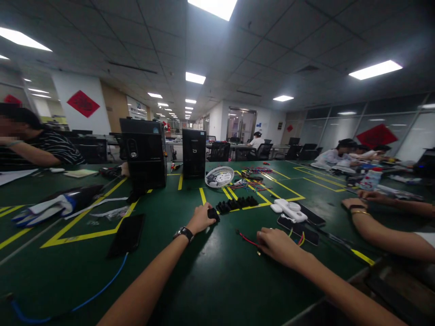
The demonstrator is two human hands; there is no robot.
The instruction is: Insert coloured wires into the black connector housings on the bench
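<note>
My left hand (200, 219), with a watch on its wrist, pinches a small black block-shaped part (213, 214) just above the green table. Directly beyond it, similar black parts (234, 205) form a row. Lower and to the right, my right hand (276, 244) is closed over coloured wires; a red wire (248, 238) sticks out to its left, and yellow-green wire ends (302, 238) show on its far side. The fingers hide the middle of the wires. A tiny light-coloured bit (258, 253) lies below the fingertips.
Two black computer towers (146, 154) stand at the back beside a white basket (219, 177) and loose wires (249, 183). A white handheld device (288, 209) lies over dark phones at right. A black tablet (126, 235) with blue cable is left. Another person's arms (380, 226) rest at right.
</note>
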